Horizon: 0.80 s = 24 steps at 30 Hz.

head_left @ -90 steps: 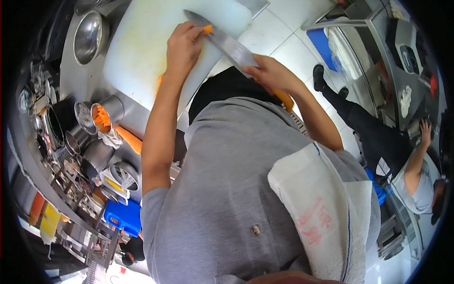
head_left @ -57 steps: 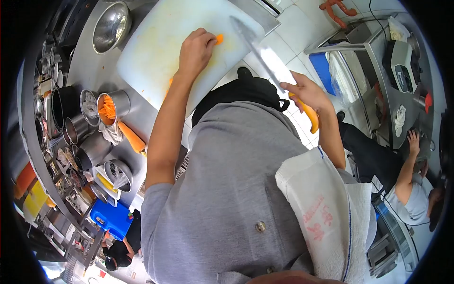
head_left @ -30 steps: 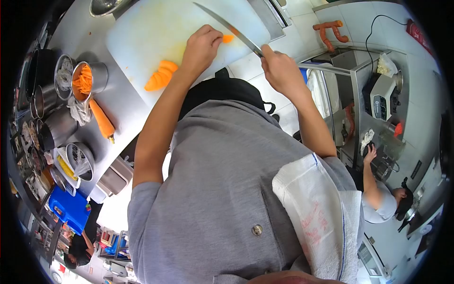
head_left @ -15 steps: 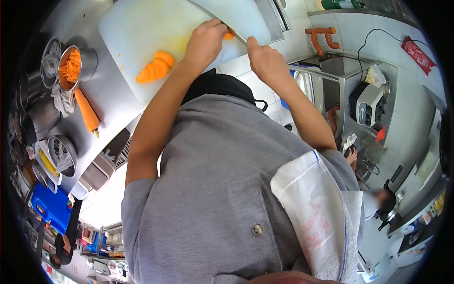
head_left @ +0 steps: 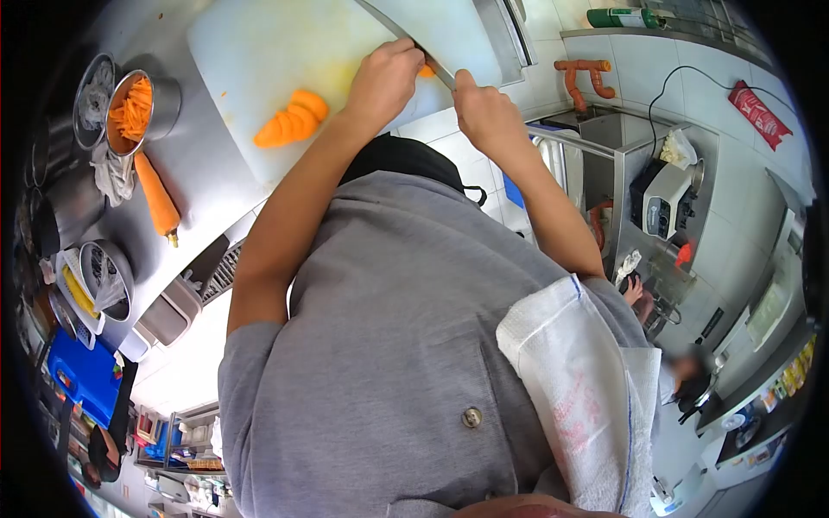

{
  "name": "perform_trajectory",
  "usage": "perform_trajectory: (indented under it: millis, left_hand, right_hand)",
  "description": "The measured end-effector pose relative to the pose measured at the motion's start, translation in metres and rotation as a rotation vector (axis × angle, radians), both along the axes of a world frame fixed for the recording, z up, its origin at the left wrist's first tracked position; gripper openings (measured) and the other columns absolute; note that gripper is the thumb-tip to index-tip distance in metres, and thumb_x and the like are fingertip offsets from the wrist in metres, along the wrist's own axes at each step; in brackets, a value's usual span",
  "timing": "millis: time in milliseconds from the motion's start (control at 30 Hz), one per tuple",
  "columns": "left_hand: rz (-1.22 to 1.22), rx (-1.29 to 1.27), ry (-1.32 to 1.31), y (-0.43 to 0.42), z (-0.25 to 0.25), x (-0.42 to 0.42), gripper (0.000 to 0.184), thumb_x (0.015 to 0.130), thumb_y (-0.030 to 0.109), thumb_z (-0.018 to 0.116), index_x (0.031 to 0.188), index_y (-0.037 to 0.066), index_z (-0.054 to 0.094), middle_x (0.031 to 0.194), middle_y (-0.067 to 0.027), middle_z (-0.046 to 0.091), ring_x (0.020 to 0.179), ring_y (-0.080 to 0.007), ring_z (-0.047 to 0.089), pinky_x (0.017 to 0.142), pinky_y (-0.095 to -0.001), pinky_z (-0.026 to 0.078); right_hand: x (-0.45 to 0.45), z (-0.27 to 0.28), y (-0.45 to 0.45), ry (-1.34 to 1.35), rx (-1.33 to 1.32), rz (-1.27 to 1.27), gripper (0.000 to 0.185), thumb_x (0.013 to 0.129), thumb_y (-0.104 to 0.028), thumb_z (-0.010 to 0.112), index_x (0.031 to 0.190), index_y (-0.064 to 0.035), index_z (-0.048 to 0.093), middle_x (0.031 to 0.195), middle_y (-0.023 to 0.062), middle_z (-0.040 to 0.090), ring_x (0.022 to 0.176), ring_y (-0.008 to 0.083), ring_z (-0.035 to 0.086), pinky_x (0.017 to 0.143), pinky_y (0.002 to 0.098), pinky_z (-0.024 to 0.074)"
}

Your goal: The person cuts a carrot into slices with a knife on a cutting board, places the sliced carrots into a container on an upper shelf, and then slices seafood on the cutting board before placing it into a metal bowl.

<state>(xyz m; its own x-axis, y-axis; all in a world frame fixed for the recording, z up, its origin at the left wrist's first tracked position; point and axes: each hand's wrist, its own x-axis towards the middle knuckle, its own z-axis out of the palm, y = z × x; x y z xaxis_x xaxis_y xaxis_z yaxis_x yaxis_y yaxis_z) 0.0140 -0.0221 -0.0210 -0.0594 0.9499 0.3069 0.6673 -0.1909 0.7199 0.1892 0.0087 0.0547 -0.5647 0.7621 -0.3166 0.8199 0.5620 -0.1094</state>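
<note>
My right hand is closed round the handle of a kitchen knife, whose long blade slants up and left over the white cutting board. My left hand has its fingers curled and pressed down right against the blade. An orange carrot piece shows at its fingertips beside the blade; most of it is hidden. Thick carrot slices lie overlapping on the board, left of my left wrist.
Left of the board, on the steel counter, are a metal container of carrot strips, a whole carrot, a crumpled white cloth and metal pots. A scale stands at right. Other people are at the far right and lower left.
Both hands and the knife hold nearly the same place on the board. The whole view has shifted slightly, and the person's hand at far right has moved a little.
</note>
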Motion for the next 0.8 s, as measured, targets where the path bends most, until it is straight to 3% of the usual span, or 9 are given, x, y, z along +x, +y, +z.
perform_trajectory:
  millis: [133,267,333,433,467,533,800]
  left_hand:
    - [-0.006,0.034,-0.008,0.000,-0.002,-0.002,0.009,0.085,0.003,0.063,0.091,0.001,0.069,0.093,-0.0116,0.065,0.086,-0.0332,0.063,0.075,-0.0421,0.051]
    - [0.005,0.034,-0.012,0.001,-0.002,-0.001,0.009,0.085,0.004,0.064,0.090,0.000,0.069,0.093,-0.0116,0.065,0.087,-0.0332,0.063,0.076,-0.0416,0.052]
    - [-0.005,0.019,-0.011,-0.003,-0.002,-0.001,0.009,0.085,0.004,0.064,0.090,0.000,0.069,0.093,-0.0115,0.065,0.088,-0.0330,0.063,0.077,-0.0415,0.052]
    - [-0.004,0.036,-0.030,-0.003,-0.002,-0.001,0.008,0.085,0.005,0.064,0.090,0.000,0.069,0.093,-0.0115,0.065,0.088,-0.0329,0.063,0.077,-0.0413,0.052]
    - [-0.004,0.043,-0.023,-0.002,-0.004,-0.002,0.008,0.085,0.005,0.064,0.090,0.001,0.069,0.093,-0.0114,0.065,0.088,-0.0327,0.063,0.078,-0.0411,0.052]
    - [-0.005,0.041,-0.018,-0.005,-0.005,-0.001,0.008,0.085,0.005,0.064,0.090,0.001,0.069,0.093,-0.0113,0.065,0.088,-0.0325,0.063,0.078,-0.0410,0.052]
    - [-0.030,0.062,-0.013,-0.004,-0.006,-0.006,0.007,0.083,0.004,0.065,0.088,0.001,0.069,0.092,-0.0106,0.065,0.088,-0.0322,0.063,0.078,-0.0405,0.052]
  right_hand:
    - [-0.005,0.018,-0.006,-0.015,-0.007,-0.007,0.011,0.090,-0.008,0.048,0.099,-0.0018,0.047,0.075,0.0256,0.066,0.072,0.0463,0.067,0.064,0.0552,0.0542]
    - [-0.003,-0.004,-0.001,0.014,-0.033,-0.021,0.009,0.091,-0.008,0.048,0.098,-0.0021,0.047,0.074,0.0258,0.066,0.072,0.0470,0.067,0.063,0.0550,0.0542]
    - [-0.005,0.014,-0.005,0.031,-0.005,-0.028,0.018,0.096,-0.019,0.054,0.099,-0.0038,0.045,0.071,0.0268,0.064,0.071,0.0494,0.064,0.065,0.0587,0.0505]
    - [-0.009,-0.010,-0.006,0.059,-0.008,-0.055,0.019,0.096,-0.020,0.054,0.098,-0.0030,0.045,0.070,0.0266,0.064,0.070,0.0487,0.064,0.064,0.0585,0.0507]
    - [-0.006,-0.012,-0.004,0.059,-0.004,-0.056,0.019,0.096,-0.020,0.054,0.098,-0.0030,0.045,0.070,0.0266,0.064,0.070,0.0487,0.064,0.064,0.0585,0.0507]
    - [-0.012,0.006,-0.004,0.011,-0.037,-0.044,0.009,0.091,-0.008,0.048,0.098,-0.0013,0.047,0.076,0.0275,0.066,0.075,0.0478,0.067,0.068,0.0580,0.0527]
    - [-0.011,0.009,-0.013,0.033,-0.054,-0.086,0.009,0.091,-0.008,0.048,0.097,-0.0016,0.047,0.077,0.0276,0.066,0.076,0.0476,0.067,0.067,0.0565,0.0533]
